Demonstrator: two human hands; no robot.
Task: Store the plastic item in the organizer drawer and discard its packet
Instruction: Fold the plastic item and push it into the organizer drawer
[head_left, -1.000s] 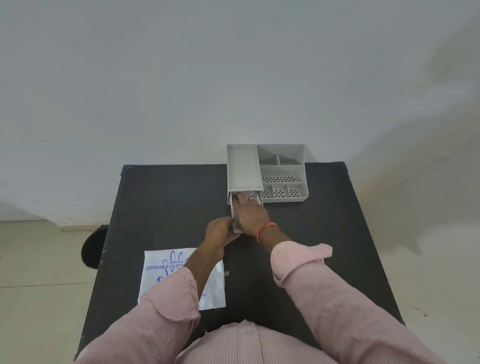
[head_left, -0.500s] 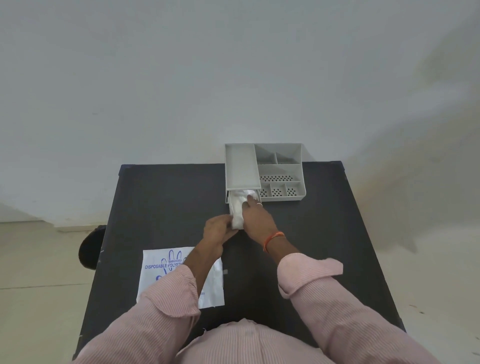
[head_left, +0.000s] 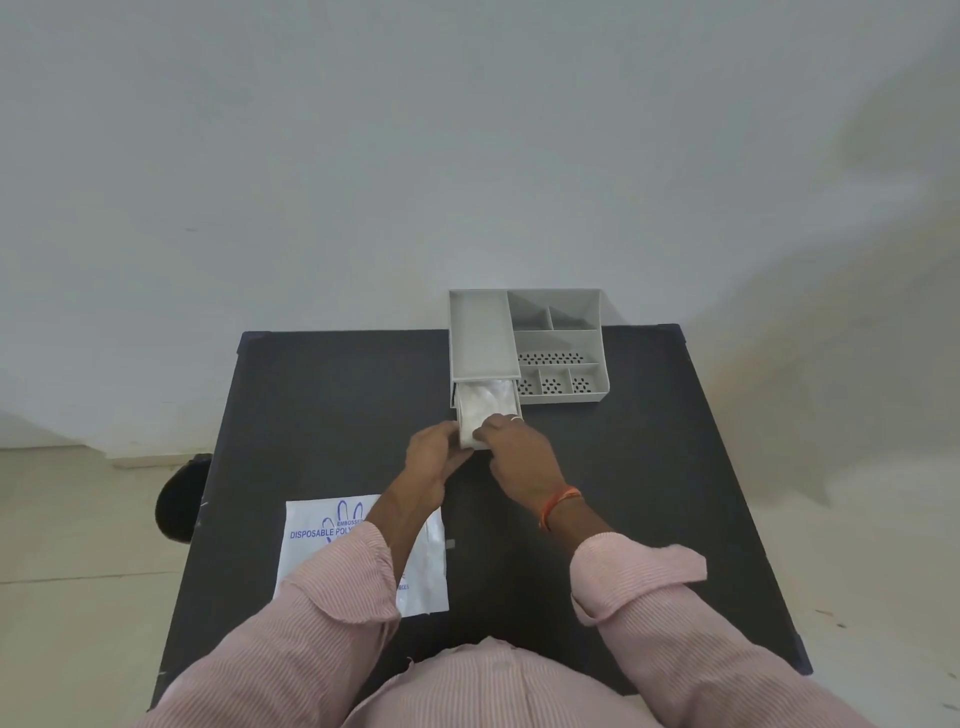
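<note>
Here, a black table (head_left: 322, 415) stands against a plain pale wall (head_left: 363, 156), with beige floor (head_left: 78, 519) on both sides; a grey organizer (head_left: 561, 343) sits at the far edge, its drawer (head_left: 464, 431) pulled out with the crumpled clear plastic item (head_left: 485, 402) inside; the white packet (head_left: 311, 545) lies flat near the left sleeve (head_left: 311, 623). The left hand (head_left: 434, 454) curls against the drawer's left side; the right hand (head_left: 511, 452) has its fingers bent, tips on the plastic. Compared with a second ago, the right hand has drawn back, so more plastic shows.
</note>
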